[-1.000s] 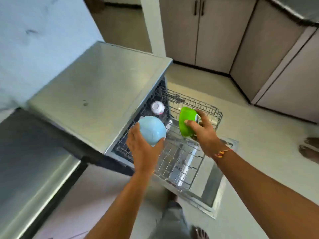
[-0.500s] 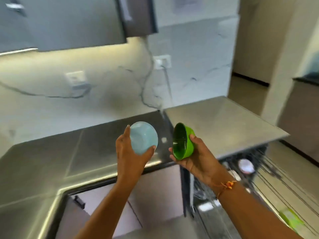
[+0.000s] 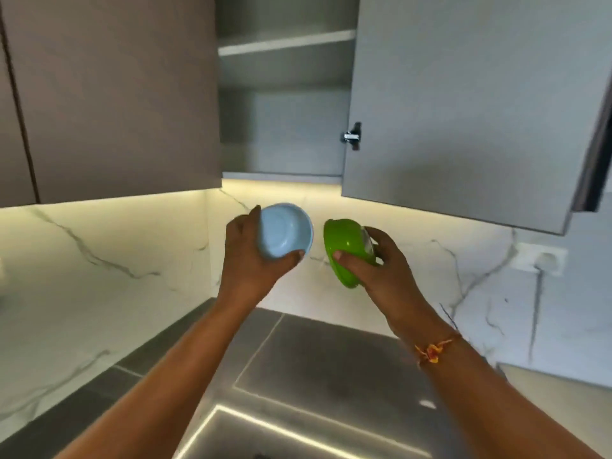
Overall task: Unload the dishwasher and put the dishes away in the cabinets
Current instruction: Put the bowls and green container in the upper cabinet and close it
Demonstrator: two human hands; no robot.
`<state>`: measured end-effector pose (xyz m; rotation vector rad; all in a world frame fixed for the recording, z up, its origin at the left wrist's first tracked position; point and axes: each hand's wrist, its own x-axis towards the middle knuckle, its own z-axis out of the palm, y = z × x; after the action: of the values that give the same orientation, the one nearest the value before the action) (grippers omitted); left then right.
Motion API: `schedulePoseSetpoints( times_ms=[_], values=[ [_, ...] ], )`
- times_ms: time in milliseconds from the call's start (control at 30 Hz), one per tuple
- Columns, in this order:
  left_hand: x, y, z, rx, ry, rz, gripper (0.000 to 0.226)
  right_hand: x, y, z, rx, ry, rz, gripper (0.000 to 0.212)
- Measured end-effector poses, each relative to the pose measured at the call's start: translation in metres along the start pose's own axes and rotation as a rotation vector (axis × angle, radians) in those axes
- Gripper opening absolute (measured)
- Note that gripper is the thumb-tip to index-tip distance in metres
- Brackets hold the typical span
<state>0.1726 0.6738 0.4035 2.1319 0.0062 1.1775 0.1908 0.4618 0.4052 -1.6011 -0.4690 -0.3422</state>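
My left hand (image 3: 251, 260) grips a light blue bowl (image 3: 284, 230), its hollow turned toward me. My right hand (image 3: 374, 263) grips a green bowl (image 3: 346, 250) tilted on its side, thumb across its outer wall. Both bowls are held side by side, a small gap between them, in front of the marble backsplash. Above them an upper cabinet (image 3: 284, 104) stands open, its door (image 3: 463, 104) swung out to the right, with two bare shelves showing. The dishwasher is out of view.
Closed brown cabinet doors (image 3: 109, 94) fill the upper left. A steel countertop (image 3: 314, 376) lies below my arms, lit by an under-cabinet strip. A wall socket (image 3: 541, 260) sits on the backsplash at right.
My view swung up from the dishwasher rack to the counter and then to the open upper cabinet. Both hands lifted the bowls from the rack to just below the cabinet.
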Motion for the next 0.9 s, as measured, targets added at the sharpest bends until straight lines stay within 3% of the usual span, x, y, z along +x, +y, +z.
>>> schedulePoseSetpoints(
  times_ms=[267,400,533,700,800,900],
  values=[
    [0.197,-0.063,0.022,-0.092,-0.005,-0.066,0.101,0.167,-0.022,0.099,-0.313,0.108,-0.308,0.059],
    [0.279,-0.092,0.043,0.019,-0.022,-0.083,0.086,0.255,-0.015,0.134,-0.528,0.159,-0.349,0.078],
    [0.333,-0.115,0.072,0.134,-0.069,-0.050,0.085,0.327,-0.011,0.146,-0.709,0.167,-0.260,0.085],
    [0.374,-0.133,0.109,0.217,-0.172,0.002,0.085,0.381,-0.008,0.138,-0.847,0.177,-0.032,0.063],
    [0.392,-0.134,0.125,0.255,-0.271,0.017,0.082,0.399,-0.003,0.131,-0.928,0.141,0.023,0.045],
    [0.403,-0.131,0.137,0.298,-0.351,0.033,0.081,0.411,0.008,0.130,-0.991,0.113,0.064,0.042]
  ],
)
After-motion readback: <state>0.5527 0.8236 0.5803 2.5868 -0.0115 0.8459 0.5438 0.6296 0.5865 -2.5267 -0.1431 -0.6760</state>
